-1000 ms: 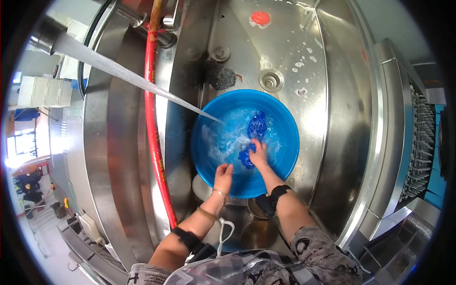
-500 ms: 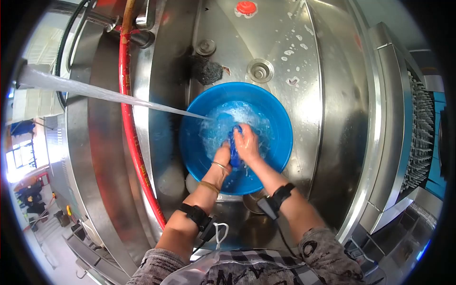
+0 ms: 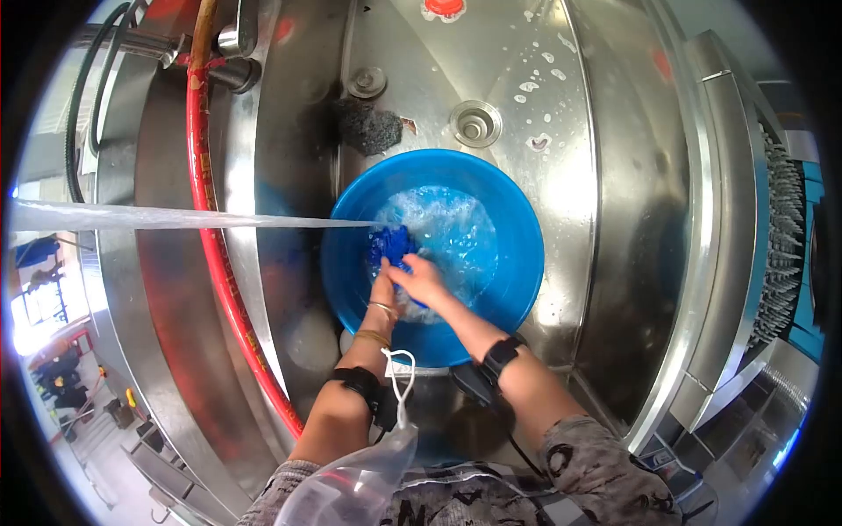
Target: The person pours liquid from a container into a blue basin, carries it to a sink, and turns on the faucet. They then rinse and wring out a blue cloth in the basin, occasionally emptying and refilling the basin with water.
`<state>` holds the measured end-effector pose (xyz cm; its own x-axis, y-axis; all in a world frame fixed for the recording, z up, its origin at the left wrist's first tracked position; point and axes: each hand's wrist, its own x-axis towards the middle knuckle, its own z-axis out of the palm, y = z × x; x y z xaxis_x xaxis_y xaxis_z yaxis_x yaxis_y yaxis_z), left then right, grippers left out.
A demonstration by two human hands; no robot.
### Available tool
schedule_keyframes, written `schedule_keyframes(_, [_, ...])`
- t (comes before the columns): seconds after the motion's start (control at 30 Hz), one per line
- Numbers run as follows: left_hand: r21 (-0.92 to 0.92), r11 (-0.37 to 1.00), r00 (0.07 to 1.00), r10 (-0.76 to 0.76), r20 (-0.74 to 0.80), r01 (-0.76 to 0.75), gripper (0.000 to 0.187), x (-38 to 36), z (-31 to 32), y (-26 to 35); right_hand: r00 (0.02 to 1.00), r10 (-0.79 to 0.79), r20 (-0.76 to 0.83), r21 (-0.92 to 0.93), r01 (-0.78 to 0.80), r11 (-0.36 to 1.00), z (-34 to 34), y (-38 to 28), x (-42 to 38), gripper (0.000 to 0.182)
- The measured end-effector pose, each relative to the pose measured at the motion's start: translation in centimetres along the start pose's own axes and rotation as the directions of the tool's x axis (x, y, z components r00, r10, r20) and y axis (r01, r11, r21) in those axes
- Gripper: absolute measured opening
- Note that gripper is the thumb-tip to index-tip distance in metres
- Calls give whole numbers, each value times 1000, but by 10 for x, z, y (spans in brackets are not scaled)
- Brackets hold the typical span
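A round blue basin [image 3: 519, 237] with water in it stands in the steel sink. Inside it, my left hand [image 3: 383, 286] and my right hand [image 3: 422, 279] are closed on a wet, crumpled dark blue cloth [image 3: 392, 243]. The two hands sit close together at the basin's left half. A water stream [image 3: 219, 220] comes in from the left and strikes near the top of the cloth. My fingertips are partly hidden by the cloth and by each other.
A red hose [image 3: 210, 237] runs along the sink's left side. Beyond the basin are a dark scouring pad [image 3: 373, 130], a drain strainer [image 3: 474, 124], a loose metal strainer [image 3: 366, 82] and a red cap [image 3: 444, 7]. A spiked rack [image 3: 776, 245] stands at right.
Both hands have moved left with the blue cloth, bringing it to where the water lands. More of the cloth now shows beyond my fingers. The view has shifted slightly.
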<state>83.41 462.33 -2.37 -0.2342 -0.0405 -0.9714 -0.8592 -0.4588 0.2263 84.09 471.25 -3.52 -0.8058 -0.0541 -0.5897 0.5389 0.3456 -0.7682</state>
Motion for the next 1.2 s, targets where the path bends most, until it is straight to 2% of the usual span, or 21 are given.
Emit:
schedule_keyframes(0.07, [-37,999,900,0,436,18,42,50,-39,0,995,-100,3,37,100,994,5,-23,-29,35])
schedule_keyframes(0.13, [-157,973,567,35,823,168,36,44,-40,4,983,-186,-3,-36,186,982,1,-37,-48,35])
schedule_keyframes(0.17, [-218,962,808,-5,589,165,26,43,-25,-11,936,-250,-249,63,273,960,16,-18,-37,35])
schedule_keyframes(0.2, [-396,917,901,133,413,46,20,20,-9,-20,934,-172,-313,-11,178,984,-1,-16,-27,34])
schedule_keyframes(0.27, [-2,984,950,173,261,-179,18,-14,11,-13,850,-233,-472,-251,124,960,-34,0,-5,31])
schedule_keyframes(0.3, [-89,935,866,352,355,-343,17,-21,22,-13,844,-330,-422,-506,83,858,-51,10,1,21])
schedule_keyframes(0.37, [65,934,910,323,261,-350,22,-26,16,-5,875,-349,-335,-658,48,751,-80,23,-2,15])
schedule_keyframes(0.47, [236,952,964,231,-127,-197,25,23,-38,-12,874,-447,-192,-926,-11,378,-98,56,3,54])
schedule_keyframes(0.57, [244,957,968,199,-155,-157,12,22,-32,-24,989,-91,-116,-782,-35,622,-59,43,-13,71])
schedule_keyframes(0.6, [221,975,998,40,-54,-28,20,20,-27,-28,992,125,-16,-655,-105,749,-43,43,-8,61])
schedule_keyframes(0.63, [208,972,992,-118,53,105,33,19,-24,-31,994,95,-60,-260,-108,960,-14,77,3,47])
schedule_keyframes(0.67, [213,972,992,-118,55,103,33,20,-24,-29,998,59,6,-19,-58,998,0,70,-1,43])
schedule_keyframes(0.73, [6,987,922,-155,354,163,53,25,-29,-27,995,-86,-50,58,89,994,1,7,-41,37])
schedule_keyframes(0.8, [-186,938,487,21,873,292,45,89,-69,-48,973,-169,-158,-64,161,985,12,-19,-64,30])
schedule_keyframes(0.87, [-314,927,739,63,671,206,31,15,-31,-43,923,-205,-325,-71,193,979,9,-18,-58,33])
schedule_keyframes(0.9, [-284,941,808,21,588,183,24,36,-24,-47,835,-216,-505,30,267,963,14,6,-32,36])
schedule_keyframes(0.93, [-244,966,857,53,512,86,19,-1,4,-37,848,-129,-514,-128,73,989,-12,-4,-23,36])
schedule_keyframes(1.0, [-71,983,890,185,416,-171,18,-24,16,-34,859,-187,-476,-351,10,936,-43,14,-4,37])
schedule_keyframes(1.07, [20,862,803,463,375,-506,17,-12,2,-32,855,-213,-473,-427,-11,904,-73,21,0,35])
schedule_keyframes(1.13, [11,912,905,404,134,-409,13,-20,-12,-11,827,-239,-509,-343,60,938,-111,4,-15,27])
schedule_keyframes(1.2, [109,856,863,500,78,-506,11,-16,-28,-4,835,-298,-462,-270,188,944,-132,-12,-31,28])
